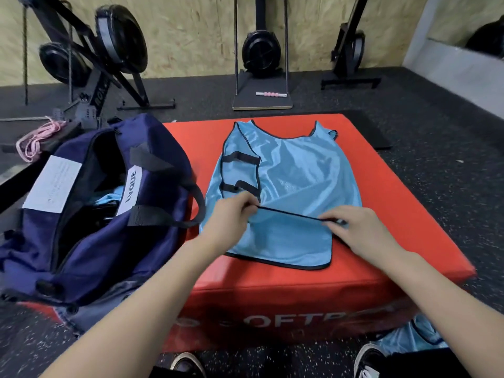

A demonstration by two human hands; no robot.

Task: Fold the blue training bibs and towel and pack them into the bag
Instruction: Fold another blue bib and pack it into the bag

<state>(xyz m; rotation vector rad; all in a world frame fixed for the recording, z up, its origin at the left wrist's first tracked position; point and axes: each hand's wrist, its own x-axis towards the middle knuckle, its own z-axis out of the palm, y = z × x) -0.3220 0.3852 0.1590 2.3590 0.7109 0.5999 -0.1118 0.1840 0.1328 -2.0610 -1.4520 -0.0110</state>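
Red box (pixel 395 186) | one bib (pixel 294 181) (flat) | two hands pinching hem | one bag (pixel 90 241)

1. The bag (pixel 90 208) interior is mostly dark; contents unclear, its white label (pixel 51 184) print too small to read;
2. A second bib (pixel 409 339) shows partly behind the red box (pixel 381 233).

A red padded box (pixel 395 203) stands on the dark speckled floor (pixel 450 126). A light blue bib (pixel 294 170) lies flat on its top, black-edged, its hem reaching the near edge. A navy bag (pixel 90 214) (unzipped, some blue cloth inside) sits on the box's left end. Another blue bib (pixel 409 339) lies on the floor beside the box.
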